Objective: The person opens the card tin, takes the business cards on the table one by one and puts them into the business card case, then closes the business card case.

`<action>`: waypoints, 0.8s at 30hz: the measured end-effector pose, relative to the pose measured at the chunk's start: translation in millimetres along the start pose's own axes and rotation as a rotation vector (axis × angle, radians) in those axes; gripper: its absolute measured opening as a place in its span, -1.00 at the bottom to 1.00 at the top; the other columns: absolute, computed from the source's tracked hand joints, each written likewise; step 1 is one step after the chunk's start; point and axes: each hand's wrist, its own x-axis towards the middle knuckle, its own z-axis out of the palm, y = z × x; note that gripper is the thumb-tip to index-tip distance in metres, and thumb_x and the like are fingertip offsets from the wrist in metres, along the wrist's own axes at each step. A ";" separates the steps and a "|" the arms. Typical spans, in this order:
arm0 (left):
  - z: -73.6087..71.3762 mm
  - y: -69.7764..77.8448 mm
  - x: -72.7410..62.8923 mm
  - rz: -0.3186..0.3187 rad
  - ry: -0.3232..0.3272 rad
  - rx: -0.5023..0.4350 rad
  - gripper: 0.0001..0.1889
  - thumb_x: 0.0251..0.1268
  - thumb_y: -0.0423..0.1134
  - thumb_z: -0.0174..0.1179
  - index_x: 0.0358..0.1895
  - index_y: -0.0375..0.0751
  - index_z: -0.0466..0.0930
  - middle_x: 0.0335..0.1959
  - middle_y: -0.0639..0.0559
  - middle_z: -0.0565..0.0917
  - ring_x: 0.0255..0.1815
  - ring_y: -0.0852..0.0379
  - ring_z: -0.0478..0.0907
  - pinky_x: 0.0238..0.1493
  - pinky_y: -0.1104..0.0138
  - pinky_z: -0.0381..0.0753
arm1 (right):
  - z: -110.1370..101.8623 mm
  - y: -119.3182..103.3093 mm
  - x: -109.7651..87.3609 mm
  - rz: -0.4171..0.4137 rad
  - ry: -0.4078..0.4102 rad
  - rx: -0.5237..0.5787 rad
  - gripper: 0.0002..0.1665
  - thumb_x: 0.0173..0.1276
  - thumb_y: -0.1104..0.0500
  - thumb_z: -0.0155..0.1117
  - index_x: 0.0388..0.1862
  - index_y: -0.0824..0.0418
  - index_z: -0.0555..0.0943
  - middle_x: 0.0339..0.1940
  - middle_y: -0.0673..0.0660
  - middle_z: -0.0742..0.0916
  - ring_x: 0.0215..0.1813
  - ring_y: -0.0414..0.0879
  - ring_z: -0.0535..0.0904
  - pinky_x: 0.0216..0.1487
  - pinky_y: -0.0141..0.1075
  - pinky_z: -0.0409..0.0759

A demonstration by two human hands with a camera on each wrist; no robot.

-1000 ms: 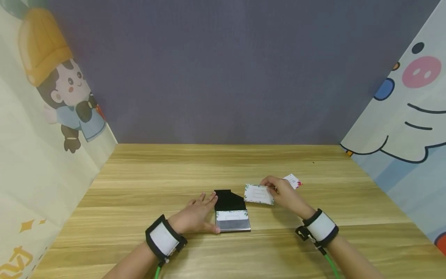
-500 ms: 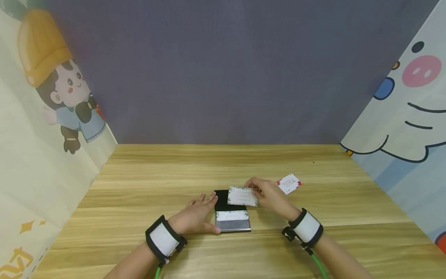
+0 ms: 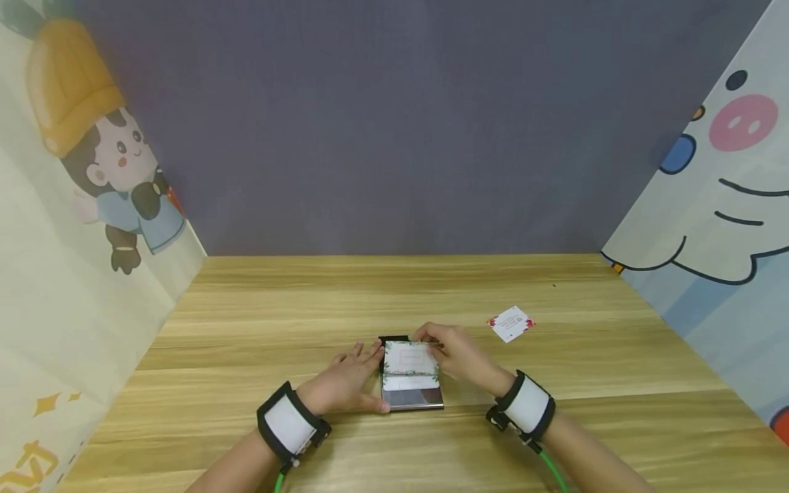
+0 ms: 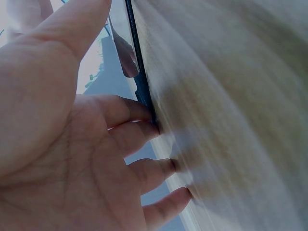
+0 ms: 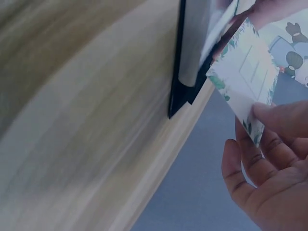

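Note:
A black card holder with a shiny metal front (image 3: 413,398) lies on the table, and a white card with leafy edges (image 3: 411,382) shows inside it. My left hand (image 3: 346,383) rests along its left side, fingers spread and fairly straight, with the thumb at the lower left corner. Between thumb and fingers my right hand (image 3: 459,356) pinches a second white leaf-bordered card (image 5: 248,72) by its right end. That card hangs over the black upper part of the holder, its lower edge close to the card inside. Whether the two cards touch, I cannot tell.
A white card with red flowers (image 3: 511,324) lies on the wooden table (image 3: 277,294) behind and right of my right hand. A dark grey panel (image 3: 401,137) rises at the back, with cartoon-printed sheets at both sides.
My right hand has moved left with the leaf-bordered card, from beside the holder to over it. The red-flowered card is now uncovered. My left hand stays in place.

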 end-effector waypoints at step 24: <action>0.6 -1.2 -0.1 -0.005 -0.006 -0.007 0.08 0.17 0.13 0.46 0.57 -0.47 0.14 0.66 -0.30 0.08 0.64 -0.45 -0.04 0.54 -0.33 0.07 | 10.5 2.4 -4.2 -0.007 -0.118 -0.043 -0.67 0.26 0.55 0.31 -0.02 0.34 0.66 -0.03 0.22 0.76 0.00 0.05 0.71 0.02 -0.16 0.71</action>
